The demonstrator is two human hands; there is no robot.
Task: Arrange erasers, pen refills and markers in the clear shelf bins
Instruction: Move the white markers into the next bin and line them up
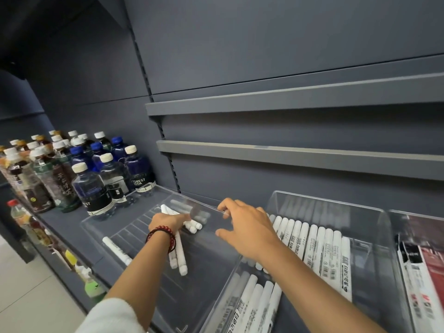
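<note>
The left clear bin [115, 227] on the dark shelf holds a few white markers [179, 257]. My left hand [171, 221], with a red bead bracelet at the wrist, reaches into this bin and grips a bundle of those markers. One loose marker [116, 251] lies apart near the bin's front left. My right hand [247, 227] holds the bin's clear right wall, fingers curled over the rim and thumb below. The middle clear bin [374, 227] is filled with rows of white markers [319, 248].
A third bin at the far right holds packs of pen refills [418, 272]. Several drink bottles [96, 179] stand crowded on the shelf to the left of the bins. Two grey shelf rails [288, 152] run above. More bottles sit on a lower shelf [36, 227].
</note>
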